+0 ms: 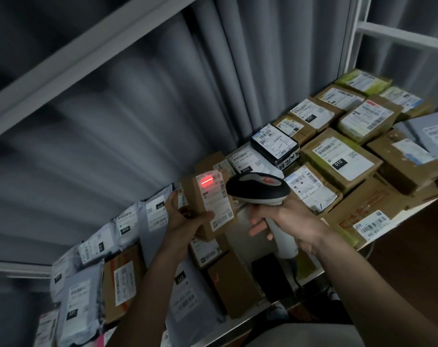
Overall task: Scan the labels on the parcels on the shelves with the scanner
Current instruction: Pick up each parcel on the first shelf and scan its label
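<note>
My left hand [185, 219] grips a small brown cardboard parcel [207, 204] and holds it tilted above the shelf, its white label facing the scanner. A red scan line glows on the top of that label [207, 182]. My right hand [285, 221] grips the pale handle of the scanner [260, 189], whose dark head points left at the parcel from a short distance. Many labelled parcels lie on the shelf [310, 274] around both hands.
Brown boxes [338, 161] fill the right of the shelf, grey mailer bags [97, 246] the left. A small black box [275, 144] sits behind the scanner. A grey curtain [162, 96] hangs behind, and a white shelf beam [62, 71] crosses overhead.
</note>
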